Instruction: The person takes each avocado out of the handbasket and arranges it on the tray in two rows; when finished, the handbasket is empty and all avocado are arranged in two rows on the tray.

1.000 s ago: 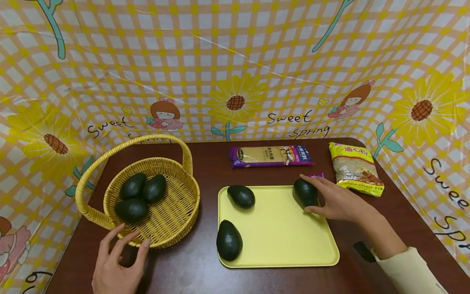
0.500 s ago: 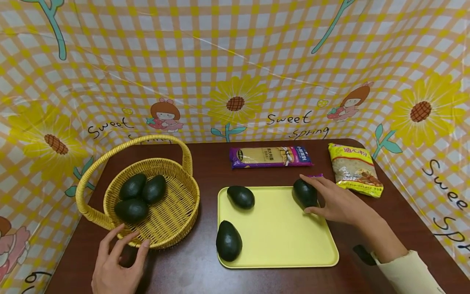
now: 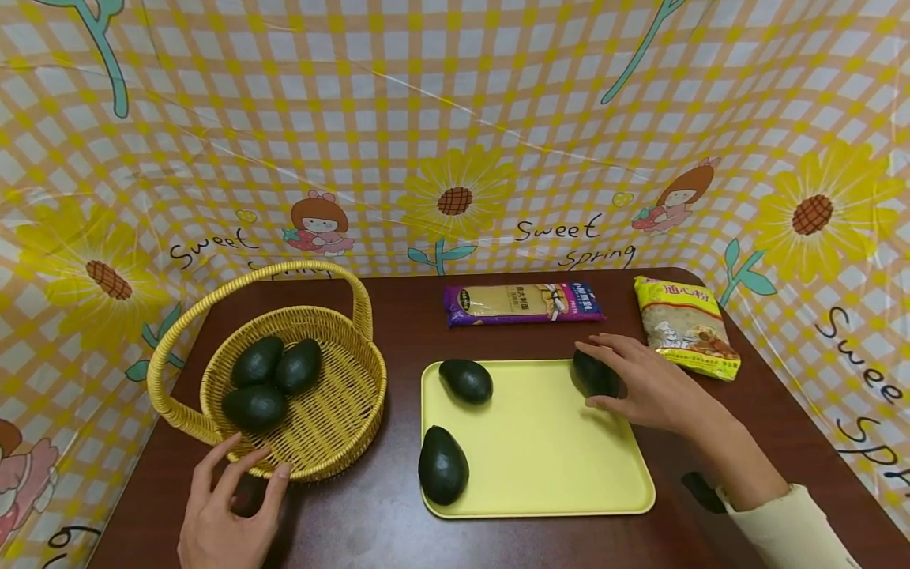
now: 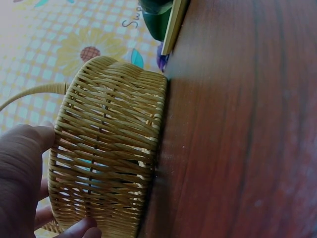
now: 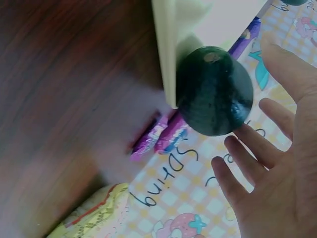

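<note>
In the head view, my right hand [image 3: 647, 391] is over the far right corner of the yellow tray [image 3: 547, 474], its fingers spread about a dark green avocado [image 3: 592, 375]. The right wrist view has this avocado [image 5: 213, 91] on the tray's corner, fingertips close by and not curled round it. Two more avocados lie on the tray, one at far left [image 3: 466, 381] and one at near left [image 3: 444, 466]. My left hand [image 3: 227, 506] is at the near rim of the wicker basket [image 3: 362, 419], fingers loosely spread; its thumb touches the rim in the left wrist view. Three avocados [image 3: 256, 408] sit inside.
Behind the tray lies a purple pasta packet [image 3: 526, 303]. A yellow bag of macaroni [image 3: 686, 325] is at the far right. The basket's tall handle [image 3: 249, 273] arches over its left side. A dark object [image 3: 702, 491] lies beside the right forearm. Patterned cloth walls the table.
My right hand has shifted slightly and covers more of the avocado at the tray's far right corner, which sits slightly further right. The left hand and basket stay as they were.
</note>
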### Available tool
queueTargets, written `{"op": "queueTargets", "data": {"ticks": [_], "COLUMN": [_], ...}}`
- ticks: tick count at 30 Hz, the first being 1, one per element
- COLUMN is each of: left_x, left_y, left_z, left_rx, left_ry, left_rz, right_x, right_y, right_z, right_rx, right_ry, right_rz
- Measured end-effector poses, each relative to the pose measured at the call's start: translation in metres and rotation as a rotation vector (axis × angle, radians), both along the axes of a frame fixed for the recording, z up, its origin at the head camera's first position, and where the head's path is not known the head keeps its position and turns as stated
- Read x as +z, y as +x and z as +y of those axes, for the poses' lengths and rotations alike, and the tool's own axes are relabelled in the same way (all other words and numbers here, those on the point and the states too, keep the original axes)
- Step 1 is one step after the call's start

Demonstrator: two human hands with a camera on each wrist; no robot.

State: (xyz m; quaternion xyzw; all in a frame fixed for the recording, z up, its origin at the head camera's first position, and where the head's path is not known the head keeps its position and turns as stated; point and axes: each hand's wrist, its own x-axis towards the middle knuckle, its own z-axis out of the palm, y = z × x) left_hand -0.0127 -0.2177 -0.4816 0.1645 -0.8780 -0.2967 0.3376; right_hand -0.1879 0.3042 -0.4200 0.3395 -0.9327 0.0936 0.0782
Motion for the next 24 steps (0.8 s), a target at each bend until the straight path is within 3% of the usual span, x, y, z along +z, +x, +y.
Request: {"op": "queueTargets", "data": {"ticks": [11, 24], "left_x": [0.002, 0.002], "left_y": [0.001, 0.0], "left_z": [0.001, 0.0], "left_rx": [0.011, 0.007], "left_ry": [0.019, 0.005], "left_rz": [-0.033, -0.029], "right_x": [0.012, 0.021], "right_y": [0.0, 0.003], "right_z": [-0.022, -0.054], "right_rx": [0.089, 0.12], "right_ry": [-0.01, -0.023], "right_rz": [0.071, 0.046]}}
